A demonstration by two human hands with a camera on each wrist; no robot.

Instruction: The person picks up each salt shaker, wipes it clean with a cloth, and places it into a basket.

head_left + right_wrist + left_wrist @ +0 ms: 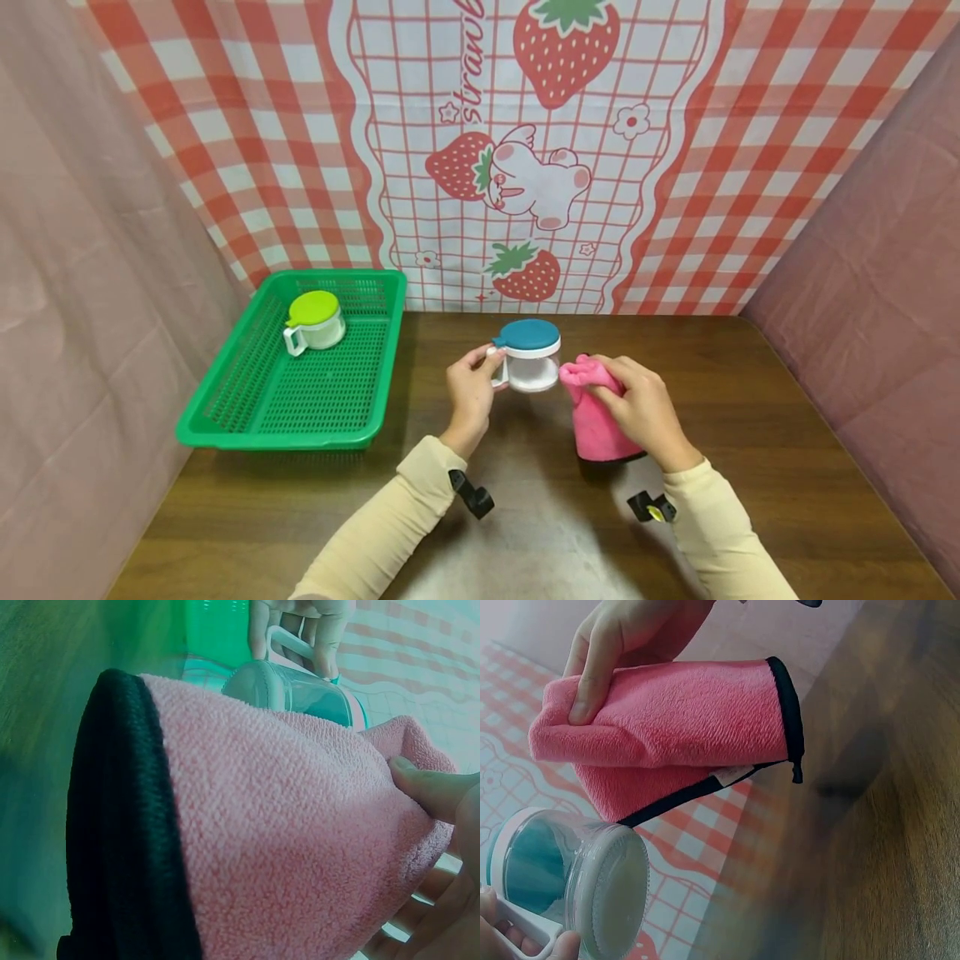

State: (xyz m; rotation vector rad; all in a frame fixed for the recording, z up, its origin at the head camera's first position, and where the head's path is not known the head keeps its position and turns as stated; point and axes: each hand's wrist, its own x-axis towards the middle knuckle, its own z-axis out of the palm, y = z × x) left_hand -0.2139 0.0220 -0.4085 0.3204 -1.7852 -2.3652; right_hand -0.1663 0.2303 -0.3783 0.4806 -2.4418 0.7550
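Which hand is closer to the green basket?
Left. The left hand, holding the blue-lidded jar, is to the right of the green basket; the right hand, gripping the pink cloth, is farther right.

Person's forearms reach forward, converging: left forearm slants up rightward, right forearm up leftward, both in cream sleeves. Left grip raised, fingers curled in firm hold, thumb uppermost. Right grip pinching, thumb pressed down; its fingers partly hidden, seemingly curled beneath. Grips apart, roughly level.
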